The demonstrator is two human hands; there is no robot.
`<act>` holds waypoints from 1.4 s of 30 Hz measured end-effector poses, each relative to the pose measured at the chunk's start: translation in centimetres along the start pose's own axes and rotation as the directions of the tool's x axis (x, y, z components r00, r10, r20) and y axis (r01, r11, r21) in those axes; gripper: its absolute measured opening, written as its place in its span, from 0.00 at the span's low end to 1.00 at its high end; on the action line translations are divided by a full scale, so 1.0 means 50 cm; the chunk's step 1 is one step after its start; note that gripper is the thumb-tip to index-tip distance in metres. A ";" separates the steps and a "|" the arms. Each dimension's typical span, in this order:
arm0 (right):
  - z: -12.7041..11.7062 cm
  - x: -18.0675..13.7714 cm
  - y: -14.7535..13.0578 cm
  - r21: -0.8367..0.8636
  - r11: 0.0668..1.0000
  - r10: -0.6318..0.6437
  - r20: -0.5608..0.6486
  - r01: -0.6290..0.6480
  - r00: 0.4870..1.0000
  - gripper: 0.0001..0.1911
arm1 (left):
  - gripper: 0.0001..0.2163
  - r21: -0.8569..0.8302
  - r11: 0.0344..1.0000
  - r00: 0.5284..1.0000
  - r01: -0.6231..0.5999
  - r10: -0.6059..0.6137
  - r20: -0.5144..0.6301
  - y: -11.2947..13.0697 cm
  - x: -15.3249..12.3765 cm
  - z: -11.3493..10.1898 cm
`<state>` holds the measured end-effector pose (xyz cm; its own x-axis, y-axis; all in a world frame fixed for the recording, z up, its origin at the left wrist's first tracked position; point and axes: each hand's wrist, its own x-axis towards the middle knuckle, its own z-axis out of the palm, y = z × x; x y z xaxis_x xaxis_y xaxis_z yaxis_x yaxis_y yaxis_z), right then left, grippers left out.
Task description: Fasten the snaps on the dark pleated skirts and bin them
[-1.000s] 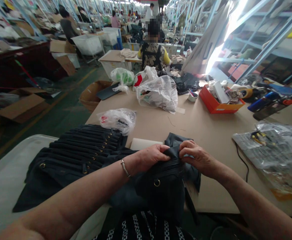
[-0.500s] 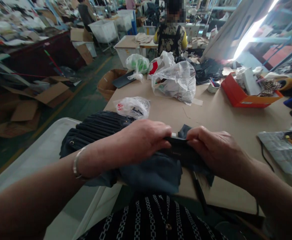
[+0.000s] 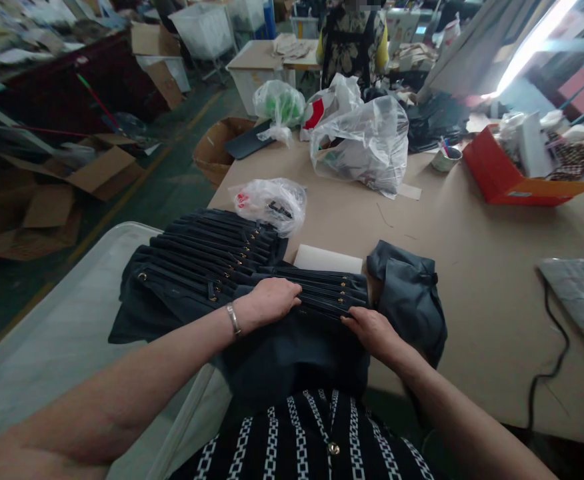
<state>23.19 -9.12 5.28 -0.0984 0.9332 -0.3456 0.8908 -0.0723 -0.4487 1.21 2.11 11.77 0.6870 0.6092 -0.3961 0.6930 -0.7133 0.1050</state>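
My left hand (image 3: 275, 298) is closed on the upper edge of a dark blue-grey fabric piece (image 3: 292, 347), which hangs toward my lap and has small lettering near its top. My right hand (image 3: 372, 328) pinches the same edge farther right. Just behind my hands lies a short stack of similar dark pieces (image 3: 329, 283) with small gold metal fittings. To the left, a larger fanned stack of dark pieces (image 3: 192, 247) shows a row of the same fittings. A crumpled dark fabric piece (image 3: 407, 290) rests right of my right hand.
A white card or block (image 3: 328, 259) lies behind the short stack. Beyond are a small plastic bag (image 3: 272, 203), larger plastic bags (image 3: 362, 150), a cup of pens (image 3: 446, 159) and a red-orange box (image 3: 512, 177). A white bin (image 3: 127, 230) stands left; a person (image 3: 352, 50) is ahead.
Both hands have moved away from me and lower, bringing the held fabric edge down against the short stack. The crumpled fabric at right and the white card are now more exposed.
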 end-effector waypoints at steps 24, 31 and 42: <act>-0.058 -0.058 0.269 0.337 0.875 0.485 -0.601 -0.349 0.636 0.29 | 0.27 0.172 0.969 0.972 -0.177 0.200 -0.121 0.106 0.027 0.204; -0.048 -0.059 0.380 0.521 0.772 0.615 -0.463 -0.365 0.638 0.17 | 0.28 0.104 0.980 0.985 -0.169 0.172 -0.023 0.104 0.027 0.187; -0.175 -0.108 0.115 0.002 0.999 0.026 -0.681 -0.034 0.732 0.06 | 0.18 -0.927 0.300 0.974 -0.225 0.058 -0.217 0.245 0.072 -0.002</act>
<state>32.75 -11.48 11.78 0.2534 0.9206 0.2970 0.8929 -0.1044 -0.4381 12.21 -4.40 11.72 0.7573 0.6273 -0.1814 0.2563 -0.0300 0.9661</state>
